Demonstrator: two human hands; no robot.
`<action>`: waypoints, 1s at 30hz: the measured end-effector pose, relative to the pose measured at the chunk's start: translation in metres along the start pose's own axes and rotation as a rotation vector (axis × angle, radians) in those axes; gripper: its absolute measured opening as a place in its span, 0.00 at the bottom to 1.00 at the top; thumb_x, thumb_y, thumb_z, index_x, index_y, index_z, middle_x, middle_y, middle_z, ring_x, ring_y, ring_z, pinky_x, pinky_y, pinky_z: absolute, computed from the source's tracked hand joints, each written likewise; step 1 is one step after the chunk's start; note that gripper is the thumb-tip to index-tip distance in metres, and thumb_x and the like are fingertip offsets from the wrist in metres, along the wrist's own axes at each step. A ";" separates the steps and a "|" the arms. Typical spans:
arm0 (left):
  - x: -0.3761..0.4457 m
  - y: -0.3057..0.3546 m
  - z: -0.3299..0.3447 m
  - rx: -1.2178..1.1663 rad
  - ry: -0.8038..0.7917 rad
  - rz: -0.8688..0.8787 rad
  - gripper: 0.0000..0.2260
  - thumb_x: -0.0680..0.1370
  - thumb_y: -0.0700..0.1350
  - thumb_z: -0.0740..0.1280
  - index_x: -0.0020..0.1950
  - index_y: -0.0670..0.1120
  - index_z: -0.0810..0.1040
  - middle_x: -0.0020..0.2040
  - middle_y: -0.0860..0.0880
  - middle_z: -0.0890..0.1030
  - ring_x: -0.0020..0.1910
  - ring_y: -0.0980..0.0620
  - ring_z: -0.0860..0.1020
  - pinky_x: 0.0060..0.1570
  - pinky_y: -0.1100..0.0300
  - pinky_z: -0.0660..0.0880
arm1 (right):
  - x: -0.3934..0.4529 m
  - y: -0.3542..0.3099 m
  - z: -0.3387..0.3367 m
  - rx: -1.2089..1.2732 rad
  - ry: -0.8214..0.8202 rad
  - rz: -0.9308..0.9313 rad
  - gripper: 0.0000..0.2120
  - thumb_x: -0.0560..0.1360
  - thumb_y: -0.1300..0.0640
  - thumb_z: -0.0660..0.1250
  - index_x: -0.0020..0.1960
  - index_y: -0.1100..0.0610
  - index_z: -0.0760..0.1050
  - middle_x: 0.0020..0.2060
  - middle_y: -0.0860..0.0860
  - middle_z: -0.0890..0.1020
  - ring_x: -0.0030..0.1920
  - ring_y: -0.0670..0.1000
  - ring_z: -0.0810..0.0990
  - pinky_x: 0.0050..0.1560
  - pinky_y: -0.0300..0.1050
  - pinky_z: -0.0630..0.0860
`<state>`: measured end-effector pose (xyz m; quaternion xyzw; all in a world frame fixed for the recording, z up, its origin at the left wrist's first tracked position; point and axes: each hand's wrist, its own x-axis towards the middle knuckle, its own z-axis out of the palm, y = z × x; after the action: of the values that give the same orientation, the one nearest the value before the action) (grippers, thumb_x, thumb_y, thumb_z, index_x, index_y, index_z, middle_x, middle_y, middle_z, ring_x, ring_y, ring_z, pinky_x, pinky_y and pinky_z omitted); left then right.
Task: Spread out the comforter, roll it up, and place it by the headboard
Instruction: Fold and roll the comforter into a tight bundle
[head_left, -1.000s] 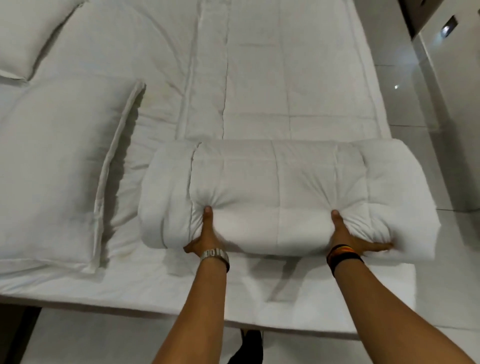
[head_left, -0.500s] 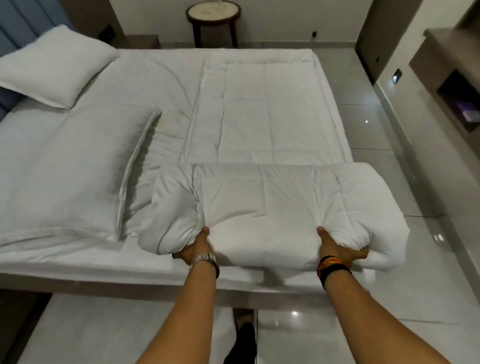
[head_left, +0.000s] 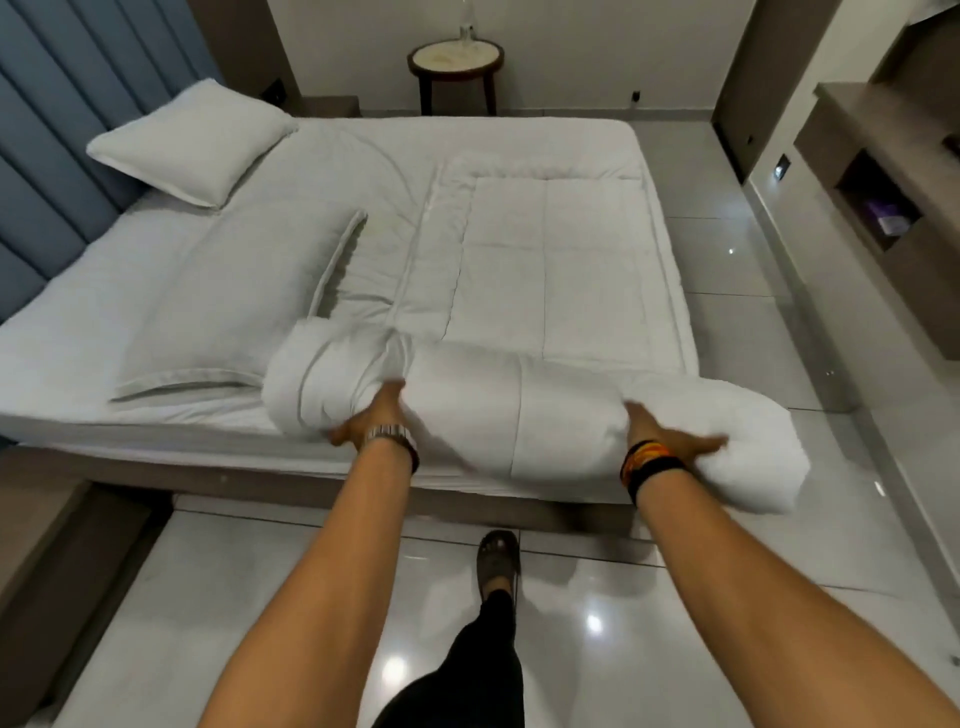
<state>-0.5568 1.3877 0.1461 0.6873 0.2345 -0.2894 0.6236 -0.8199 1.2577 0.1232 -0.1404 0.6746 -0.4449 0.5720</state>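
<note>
The white comforter (head_left: 545, 260) lies on the bed, its near part wound into a thick roll (head_left: 509, 410) across the bed's near edge. The roll's right end hangs past the bed's corner over the floor. My left hand (head_left: 374, 421) grips the roll left of its middle, a watch on the wrist. My right hand (head_left: 670, 439) presses on the roll near its right end, fingers partly sunk in the fabric. The blue padded headboard (head_left: 57, 156) stands at the far left.
Two white pillows lie by the headboard, a small one (head_left: 192, 140) and a long one (head_left: 223, 296). A round side table (head_left: 456, 60) stands past the bed. Wall shelves (head_left: 883, 171) line the right. My sandalled foot (head_left: 498, 558) is on the glossy tiled floor.
The roll has been pulled toward the bed's near edge and shifted right, its end now overhanging the corner. I have stepped back, so more of the room shows.
</note>
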 end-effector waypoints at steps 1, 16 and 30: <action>-0.002 0.013 0.011 -0.101 -0.048 -0.004 0.52 0.71 0.50 0.79 0.84 0.46 0.48 0.78 0.38 0.65 0.73 0.37 0.71 0.70 0.39 0.71 | 0.004 -0.014 0.012 -0.091 -0.029 -0.076 0.63 0.65 0.44 0.81 0.84 0.48 0.40 0.80 0.59 0.60 0.74 0.60 0.68 0.76 0.61 0.64; 0.204 -0.017 0.191 0.044 -0.175 -0.305 0.58 0.62 0.70 0.78 0.83 0.47 0.57 0.79 0.44 0.67 0.74 0.37 0.70 0.69 0.38 0.73 | 0.194 0.039 0.135 -0.242 -0.044 0.159 0.68 0.63 0.31 0.79 0.79 0.38 0.27 0.82 0.51 0.57 0.77 0.66 0.65 0.64 0.79 0.70; 0.274 -0.040 0.270 -0.147 0.191 -0.095 0.56 0.58 0.50 0.88 0.79 0.45 0.62 0.73 0.49 0.74 0.68 0.51 0.75 0.68 0.61 0.67 | 0.267 0.042 0.245 -0.117 0.375 0.039 0.70 0.58 0.47 0.87 0.83 0.48 0.41 0.79 0.55 0.64 0.73 0.58 0.69 0.74 0.59 0.63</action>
<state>-0.4146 1.1139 -0.0867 0.6522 0.3458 -0.2339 0.6327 -0.6685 0.9874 -0.0692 -0.0749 0.7966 -0.4123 0.4356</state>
